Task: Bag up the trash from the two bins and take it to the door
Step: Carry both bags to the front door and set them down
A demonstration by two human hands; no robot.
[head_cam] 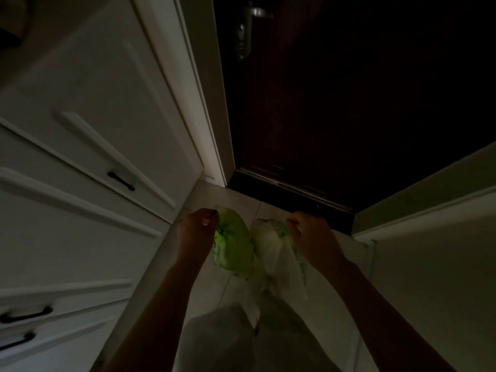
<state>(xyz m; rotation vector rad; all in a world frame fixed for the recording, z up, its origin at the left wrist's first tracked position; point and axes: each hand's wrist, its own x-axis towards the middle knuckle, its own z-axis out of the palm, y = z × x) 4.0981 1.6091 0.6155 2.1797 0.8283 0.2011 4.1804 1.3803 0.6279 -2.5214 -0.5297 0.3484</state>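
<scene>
We stand in a dim entry. The dark door [362, 103] fills the upper right and is our landmark; its metal handle [245, 30] sits high on its left edge. White cabinets [80, 157] with black pulls line the wall left of the door. A pale wall panel [434, 264] stands right of it. Light floor tiles [204, 194] run up to the door's dark threshold [290, 200]. Just short of that threshold, the left hand [198, 226] grips the top of a green bag [233, 248]. The right hand [311, 234] grips the top of a whitish bag [271, 248]. The bags hang side by side, touching; whether they rest on the tiles cannot be determined.
</scene>
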